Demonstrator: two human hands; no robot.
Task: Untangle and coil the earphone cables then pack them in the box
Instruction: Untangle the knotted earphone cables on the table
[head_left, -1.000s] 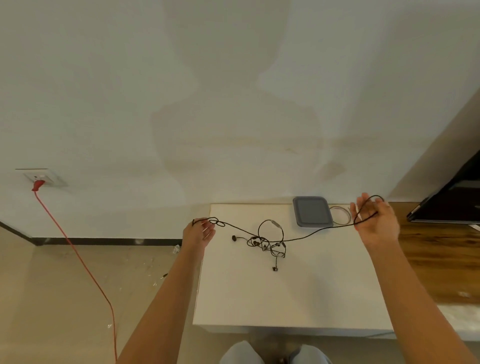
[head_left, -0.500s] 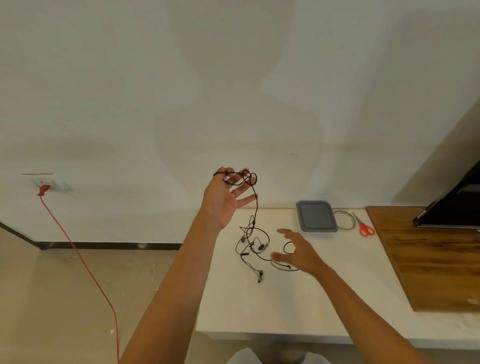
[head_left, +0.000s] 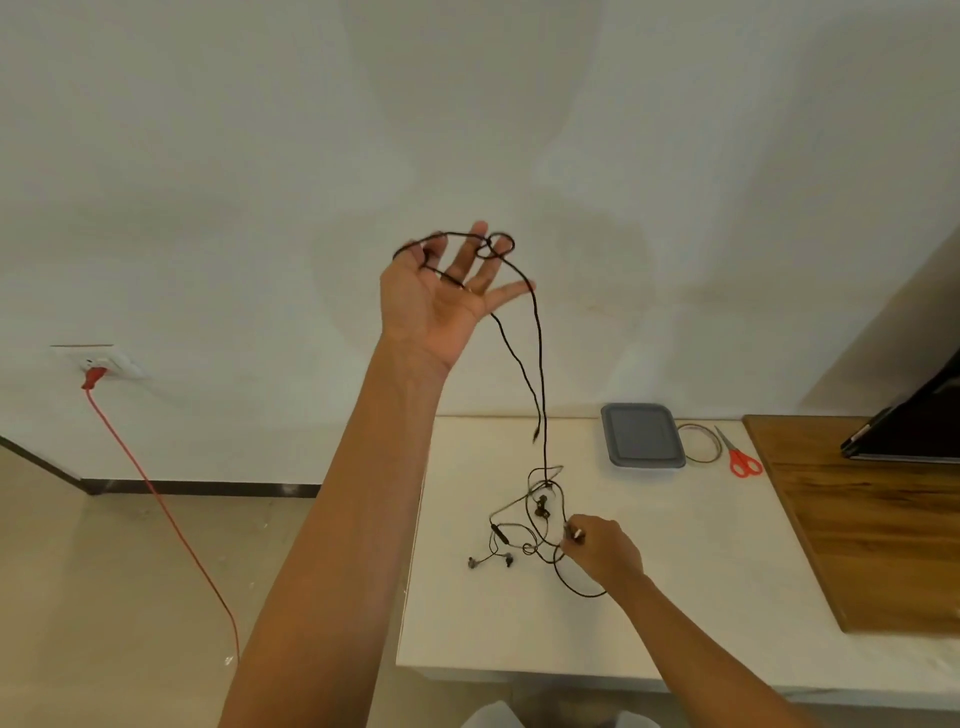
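Black earphone cables (head_left: 541, 395) hang from my left hand (head_left: 441, 301), which is raised high above the table's left edge. Its fingers are spread straight, and the cable is looped over the thumb and fingertips. The strands drop to a tangle (head_left: 540, 512) lying on the white table (head_left: 675, 597), with two earbuds (head_left: 488, 561) trailing to the left. My right hand (head_left: 602, 548) rests on the table at the tangle's right side and pinches a small silvery end of the cable. The grey box (head_left: 641, 436) stands shut at the table's back edge.
A coiled cable ring (head_left: 701, 441) and red scissors (head_left: 743, 460) lie right of the box. A wooden board (head_left: 872, 519) covers the table's right part, with a black laptop (head_left: 919, 426) on it. A red cord (head_left: 156, 493) runs from a wall socket (head_left: 98, 358) to the floor.
My left hand has risen higher, lifting the cable so it hangs longer. My right hand has moved onto the tangle and pinched a cable end.
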